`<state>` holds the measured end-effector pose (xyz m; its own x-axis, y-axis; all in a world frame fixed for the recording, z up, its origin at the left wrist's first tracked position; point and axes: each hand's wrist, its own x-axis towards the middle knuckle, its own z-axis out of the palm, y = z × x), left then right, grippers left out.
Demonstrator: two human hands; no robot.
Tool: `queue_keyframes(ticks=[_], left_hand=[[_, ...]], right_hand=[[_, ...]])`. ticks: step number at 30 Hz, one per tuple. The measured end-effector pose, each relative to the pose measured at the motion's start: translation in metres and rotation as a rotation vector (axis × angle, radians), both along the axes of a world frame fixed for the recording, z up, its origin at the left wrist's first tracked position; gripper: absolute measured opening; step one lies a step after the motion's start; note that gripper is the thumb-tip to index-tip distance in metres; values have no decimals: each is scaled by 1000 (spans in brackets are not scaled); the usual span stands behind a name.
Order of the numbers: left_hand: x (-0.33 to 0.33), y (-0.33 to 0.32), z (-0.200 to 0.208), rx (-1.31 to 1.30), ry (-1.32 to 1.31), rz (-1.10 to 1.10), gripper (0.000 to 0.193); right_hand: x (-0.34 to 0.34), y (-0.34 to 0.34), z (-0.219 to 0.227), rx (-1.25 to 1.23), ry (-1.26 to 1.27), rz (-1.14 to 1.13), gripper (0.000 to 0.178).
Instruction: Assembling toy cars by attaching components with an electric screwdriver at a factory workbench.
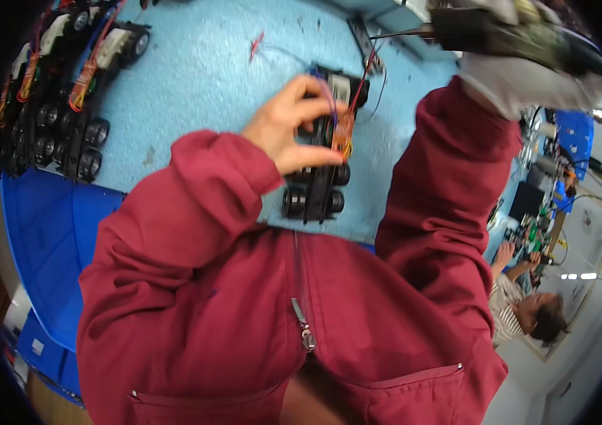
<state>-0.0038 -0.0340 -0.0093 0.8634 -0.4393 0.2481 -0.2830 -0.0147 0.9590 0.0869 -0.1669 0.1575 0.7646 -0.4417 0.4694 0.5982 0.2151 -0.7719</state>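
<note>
A black toy truck chassis (315, 195) with several wheels lies on the light-blue tabletop in front of me. My left hand (290, 124) is bare and bends over it, with thumb and fingers gripping its middle around an orange circuit board (343, 134). A purple wire loops over the fingertips, and red wires (364, 78) run from the board toward the far side. Up at the right, my right hand (517, 81) wears a white glove. It is closed around a dark screwdriver-like tool (485, 33), blurred by motion, whose thin shaft points left.
Several similar truck chassis (53, 106) stand in a row at the left. A blue bin (46, 234) sits below the table edge there. A small red connector (255, 47) with a wire lies on the blue tabletop (195, 64). Another person (527, 304) works at a cluttered bench at right.
</note>
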Motion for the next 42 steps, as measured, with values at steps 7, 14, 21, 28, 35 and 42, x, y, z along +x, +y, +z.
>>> queue_keyframes(ticks=[7, 14, 21, 28, 35, 42], left_hand=[[1, 2, -3, 22, 5, -3, 56], [0, 7, -5, 44, 4, -48, 57], [7, 8, -6, 31, 48, -95, 55], [7, 8, -3, 64, 35, -110, 55], [8, 7, -5, 21, -4, -120, 55], [6, 9, -8, -7, -15, -101, 56]], right_hand=[[-54, -91, -26, 222, 274, 885, 65], [-71, -79, -62, 52, 188, 740, 81], [-65, -64, -66, 1, 191, 767, 87], [-64, -57, -61, -33, 201, 796, 83], [-77, -34, -58, -95, 140, 656, 85], [-97, -15, -67, -401, 340, -84, 84]])
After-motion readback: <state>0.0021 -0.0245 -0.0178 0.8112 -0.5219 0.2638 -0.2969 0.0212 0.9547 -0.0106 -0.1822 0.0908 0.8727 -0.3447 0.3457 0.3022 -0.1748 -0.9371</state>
